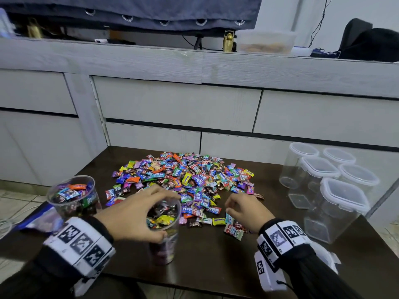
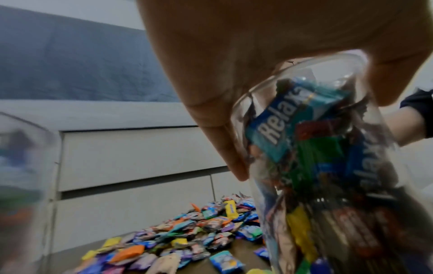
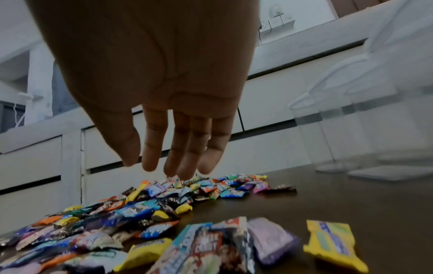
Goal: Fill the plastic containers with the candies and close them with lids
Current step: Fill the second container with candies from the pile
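Observation:
A heap of wrapped candies [image 1: 185,178] lies on the dark table [image 1: 211,262]. My left hand [image 1: 140,214] grips the rim of a clear round container [image 1: 165,234] partly filled with candies; in the left wrist view the container [image 2: 328,166] sits between thumb and fingers. Another round container [image 1: 73,196], filled with candies, stands at the left edge. My right hand [image 1: 244,209] hovers empty over the heap's near edge, fingers loosely extended [image 3: 178,148] above the candies [image 3: 164,213].
Several empty lidded clear containers [image 1: 332,182] stand at the table's right. A grey drawer unit [image 1: 177,104] rises right behind the table. A blue bag [image 1: 41,221] lies at the left edge. Tiled floor shows at far left.

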Demonstrator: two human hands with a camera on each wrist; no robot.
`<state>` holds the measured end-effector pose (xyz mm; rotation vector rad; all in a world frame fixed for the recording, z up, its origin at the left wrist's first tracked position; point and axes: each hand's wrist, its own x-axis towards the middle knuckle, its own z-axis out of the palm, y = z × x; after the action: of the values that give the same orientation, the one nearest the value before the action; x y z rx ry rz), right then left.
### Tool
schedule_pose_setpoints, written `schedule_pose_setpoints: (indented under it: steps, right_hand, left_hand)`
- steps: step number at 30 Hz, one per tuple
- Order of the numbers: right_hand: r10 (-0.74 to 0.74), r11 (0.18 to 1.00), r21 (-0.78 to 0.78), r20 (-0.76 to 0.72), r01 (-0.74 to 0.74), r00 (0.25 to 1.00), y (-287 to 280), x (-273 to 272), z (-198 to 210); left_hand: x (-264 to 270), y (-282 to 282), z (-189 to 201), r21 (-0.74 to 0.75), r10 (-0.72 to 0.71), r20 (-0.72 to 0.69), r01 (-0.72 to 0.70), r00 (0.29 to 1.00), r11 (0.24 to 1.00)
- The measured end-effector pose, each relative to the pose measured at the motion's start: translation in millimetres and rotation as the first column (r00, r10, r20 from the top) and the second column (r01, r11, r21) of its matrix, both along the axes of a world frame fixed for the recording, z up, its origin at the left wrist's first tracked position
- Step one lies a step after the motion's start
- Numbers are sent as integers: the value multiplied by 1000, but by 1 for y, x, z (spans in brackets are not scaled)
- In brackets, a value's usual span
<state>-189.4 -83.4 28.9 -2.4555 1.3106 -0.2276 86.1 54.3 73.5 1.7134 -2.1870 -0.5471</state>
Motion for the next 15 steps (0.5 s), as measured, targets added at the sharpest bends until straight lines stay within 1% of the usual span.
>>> schedule_pose_setpoints:
  steps: [2, 3, 5, 7, 10, 12, 15]
  right_hand:
    - [-10, 1000, 21, -20, 11, 1000, -1, 1, -7]
    - [-9, 1000, 22, -31, 10, 999, -2, 3, -10]
    - [1, 1000, 13, -43, 0, 999, -3, 6, -14]
    - [8, 1000, 1, -42, -8, 999, -4, 10, -15]
    - [13, 999, -30, -23, -13, 1000, -5, 16, -16]
    - [21, 999, -37, -12, -21, 1000, -6, 19, -16]
    - [34, 999, -41, 4, -34, 999, -6, 22, -16]
  left_hand:
    - [14, 18, 4, 10, 62, 102, -63, 993, 998]
    - [20, 26, 5, -14, 95, 186, -94, 978, 996]
    - [31, 38, 6, -78, 164, 380, -145, 911, 986]
    - [37, 48, 3, -105, 242, 490, -219, 837, 970]
    - [37, 55, -6, -171, 399, 504, -365, 766, 915]
    - [33, 54, -10, -172, 488, 500, -469, 716, 866]
    - [32, 48, -13, -196, 561, 534, -553, 633, 810]
